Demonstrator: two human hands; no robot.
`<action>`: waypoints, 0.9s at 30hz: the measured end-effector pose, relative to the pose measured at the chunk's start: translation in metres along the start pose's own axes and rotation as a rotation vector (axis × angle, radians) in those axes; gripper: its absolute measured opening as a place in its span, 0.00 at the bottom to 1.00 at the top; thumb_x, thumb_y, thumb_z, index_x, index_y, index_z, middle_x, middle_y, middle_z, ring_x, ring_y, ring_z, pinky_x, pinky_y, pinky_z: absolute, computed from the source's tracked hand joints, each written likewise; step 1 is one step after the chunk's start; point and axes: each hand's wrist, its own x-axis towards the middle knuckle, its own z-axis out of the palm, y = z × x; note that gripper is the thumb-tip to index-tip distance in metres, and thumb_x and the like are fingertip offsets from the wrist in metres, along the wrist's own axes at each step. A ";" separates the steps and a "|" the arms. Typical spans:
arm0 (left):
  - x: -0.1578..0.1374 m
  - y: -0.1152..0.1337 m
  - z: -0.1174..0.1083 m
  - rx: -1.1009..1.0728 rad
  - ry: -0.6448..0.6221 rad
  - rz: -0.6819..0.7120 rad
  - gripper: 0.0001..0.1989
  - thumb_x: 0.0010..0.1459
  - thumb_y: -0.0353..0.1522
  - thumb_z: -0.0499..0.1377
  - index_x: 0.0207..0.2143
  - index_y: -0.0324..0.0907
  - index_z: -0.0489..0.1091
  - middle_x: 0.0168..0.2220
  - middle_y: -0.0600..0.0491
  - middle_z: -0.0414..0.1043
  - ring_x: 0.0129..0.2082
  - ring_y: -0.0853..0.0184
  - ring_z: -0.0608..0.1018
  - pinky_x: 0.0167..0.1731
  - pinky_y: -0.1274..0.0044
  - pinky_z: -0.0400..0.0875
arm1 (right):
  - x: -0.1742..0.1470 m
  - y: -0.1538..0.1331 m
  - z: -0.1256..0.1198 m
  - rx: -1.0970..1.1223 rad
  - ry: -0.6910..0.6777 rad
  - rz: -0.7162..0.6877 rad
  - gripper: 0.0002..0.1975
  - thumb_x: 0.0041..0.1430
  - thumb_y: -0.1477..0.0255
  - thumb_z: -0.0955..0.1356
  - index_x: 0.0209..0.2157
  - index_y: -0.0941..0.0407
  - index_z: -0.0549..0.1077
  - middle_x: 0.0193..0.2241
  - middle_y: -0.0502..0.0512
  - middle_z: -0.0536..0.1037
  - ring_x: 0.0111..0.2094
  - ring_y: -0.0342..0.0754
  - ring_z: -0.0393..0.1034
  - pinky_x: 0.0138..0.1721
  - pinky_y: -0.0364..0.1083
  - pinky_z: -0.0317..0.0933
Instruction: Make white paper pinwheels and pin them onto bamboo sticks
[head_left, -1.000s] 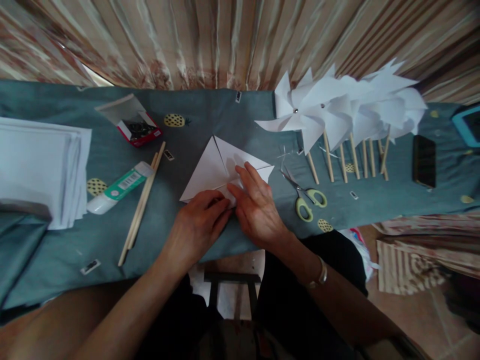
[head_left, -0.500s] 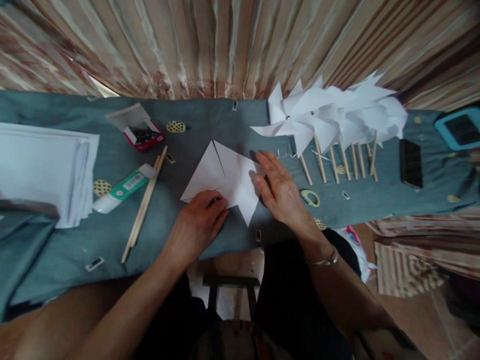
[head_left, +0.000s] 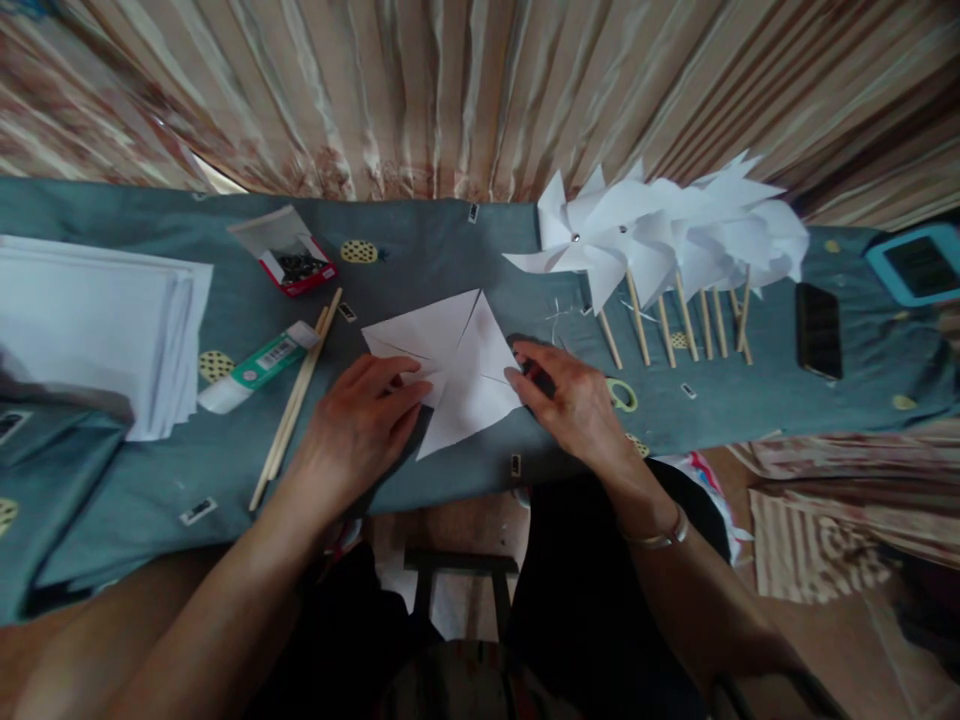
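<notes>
Head view, far left: a stack of paper (head_left: pixel 90 330) lies on the green cloth (head_left: pixel 420 255), its sheets unevenly squared. Just beside it the glue (head_left: pixel 259 372) lies slantwise, cap end almost at the sticks (head_left: pixel 294 402). Above the glue, nearer the curtain (head_left: pixel 420 100), stands the red box (head_left: pixel 311 282), lid up, small metal pieces inside.

Next comes the left hand (head_left: pixel 367 405), fingers bent, thumb and forefinger close together over the left part of the sheet (head_left: pixel 469 375); whether they pinch it, I cannot tell. The sheet lies between the two hands, turned cornerwise, with slits running in from its corners toward an uncut middle. Its top and bottom corners stick out free of both hands.

The right hand (head_left: pixel 566 395) is at the sheet's right edge, thumb tip touching it, fingers curved; I cannot tell whether it grips. Right of that hand, a green handle ring of the scissors (head_left: pixel 622 394) shows, the rest mostly hidden. Above are the pinwheels (head_left: pixel 652 240), overlapping in a row, sticks toward the person. Then the phone (head_left: pixel 819 330), and a blue-framed device (head_left: pixel 919 262) at the far right.
</notes>
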 end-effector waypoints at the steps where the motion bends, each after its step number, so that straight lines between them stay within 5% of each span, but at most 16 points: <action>1: -0.001 -0.002 -0.001 0.011 0.000 -0.006 0.10 0.63 0.26 0.55 0.43 0.42 0.74 0.48 0.46 0.74 0.43 0.59 0.75 0.43 0.66 0.76 | -0.003 -0.002 0.000 0.007 -0.006 -0.002 0.15 0.65 0.68 0.66 0.51 0.56 0.75 0.44 0.58 0.82 0.42 0.52 0.78 0.48 0.54 0.73; 8: -0.005 0.014 -0.003 0.033 0.000 -0.015 0.12 0.61 0.27 0.56 0.46 0.45 0.73 0.52 0.44 0.72 0.50 0.53 0.73 0.46 0.59 0.73 | -0.015 -0.009 -0.001 -0.058 -0.010 -0.105 0.13 0.66 0.70 0.65 0.47 0.57 0.77 0.43 0.59 0.82 0.44 0.54 0.78 0.49 0.56 0.72; 16: -0.013 0.031 -0.002 0.052 0.053 0.066 0.08 0.62 0.29 0.59 0.45 0.40 0.70 0.44 0.46 0.76 0.44 0.56 0.75 0.43 0.63 0.75 | -0.015 -0.014 -0.002 -0.094 0.028 -0.194 0.15 0.67 0.74 0.63 0.51 0.59 0.76 0.51 0.62 0.78 0.51 0.55 0.73 0.56 0.59 0.66; 27: -0.012 0.043 0.008 0.088 -0.033 0.131 0.07 0.64 0.27 0.55 0.41 0.38 0.74 0.39 0.47 0.78 0.38 0.60 0.76 0.36 0.69 0.72 | -0.017 -0.012 0.003 -0.003 -0.035 -0.159 0.17 0.67 0.75 0.60 0.53 0.58 0.75 0.53 0.61 0.77 0.55 0.54 0.71 0.57 0.57 0.67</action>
